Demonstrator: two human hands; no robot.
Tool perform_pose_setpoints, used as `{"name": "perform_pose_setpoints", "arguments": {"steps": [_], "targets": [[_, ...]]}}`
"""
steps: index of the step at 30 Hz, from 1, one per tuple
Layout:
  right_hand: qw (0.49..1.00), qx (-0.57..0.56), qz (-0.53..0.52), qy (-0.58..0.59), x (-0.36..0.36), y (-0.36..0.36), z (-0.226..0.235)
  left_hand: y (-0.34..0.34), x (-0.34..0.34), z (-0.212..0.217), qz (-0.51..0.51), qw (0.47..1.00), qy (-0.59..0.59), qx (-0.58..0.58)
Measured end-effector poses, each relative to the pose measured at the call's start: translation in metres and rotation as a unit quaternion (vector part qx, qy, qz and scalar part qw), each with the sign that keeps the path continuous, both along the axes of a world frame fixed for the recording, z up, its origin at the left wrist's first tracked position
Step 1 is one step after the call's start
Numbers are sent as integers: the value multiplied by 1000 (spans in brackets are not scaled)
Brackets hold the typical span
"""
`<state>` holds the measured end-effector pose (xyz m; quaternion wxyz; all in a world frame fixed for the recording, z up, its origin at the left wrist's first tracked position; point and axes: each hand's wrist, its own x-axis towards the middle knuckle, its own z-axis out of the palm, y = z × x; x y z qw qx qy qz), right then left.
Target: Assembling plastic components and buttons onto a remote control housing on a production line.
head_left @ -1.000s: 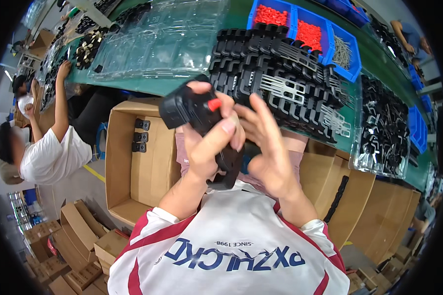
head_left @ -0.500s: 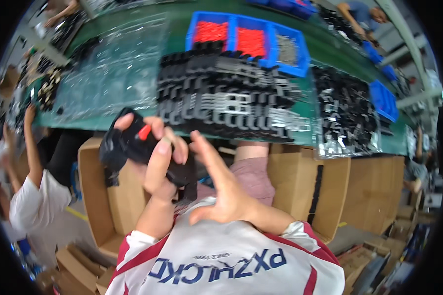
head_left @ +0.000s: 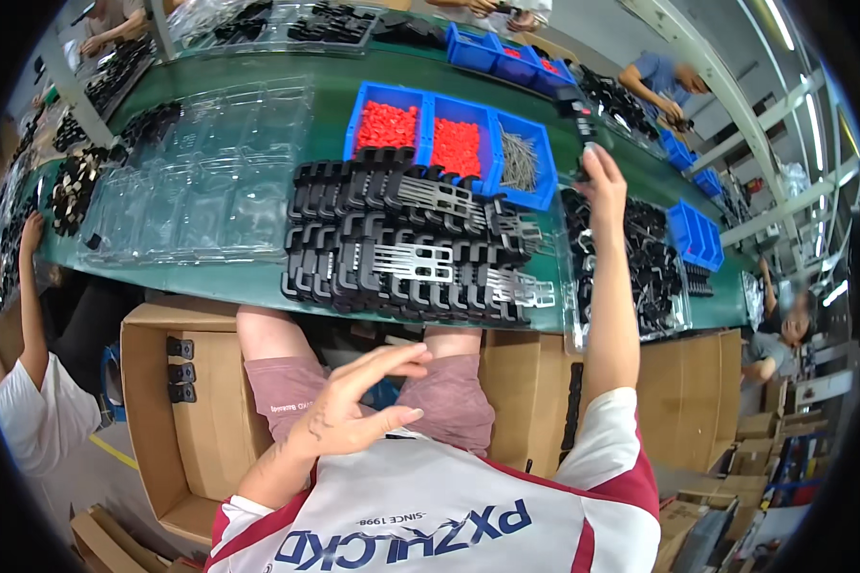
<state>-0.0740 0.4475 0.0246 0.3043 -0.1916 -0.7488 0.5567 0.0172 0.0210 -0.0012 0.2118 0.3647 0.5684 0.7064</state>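
Note:
My right hand (head_left: 604, 183) reaches far over the table, its fingertips closed on a small black part (head_left: 575, 113) with a spot of red; its exact kind is blurred. Beneath that arm lies a clear tray of loose black parts (head_left: 631, 250). My left hand (head_left: 354, 411) hovers above my lap, with nothing in it and its fingers apart. In front of me stand stacked rows of black hooked parts (head_left: 354, 253) with silver metal prongs. Behind them is a blue three-compartment bin (head_left: 493, 158) holding small red pieces (head_left: 457, 143) and thin metal pins (head_left: 518, 160).
Clear plastic trays (head_left: 191, 205) cover the green table (head_left: 339, 72) at left. Cardboard boxes (head_left: 148, 420) flank my legs. A blue bin (head_left: 695, 236) sits at right, more blue bins (head_left: 497, 59) behind. Other people work around the table, one at far right in blue (head_left: 664, 76).
The black part with red was in front of my chest at my left hand; a similar one is now far out in my right hand. My left hand has dropped toward my lap, its fingers free.

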Motion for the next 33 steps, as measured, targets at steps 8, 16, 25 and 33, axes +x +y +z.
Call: {"name": "perform_pose_setpoints", "arguments": {"steps": [8, 16, 25, 33], "targets": [[913, 307, -185, -193, -96, 92, -53, -48, 6, -38, 124, 978, -165, 7], [818, 524, 238, 26, -201, -119, -33, -123, 8, -123, 414, 869, -269, -23], [682, 580, 368, -251, -257, -128, -56, -217, 36, -220, 637, 698, -180, -274], [722, 519, 391, -237, -251, -149, -62, -337, 127, -438, 472, 646, -309, -514]]}}
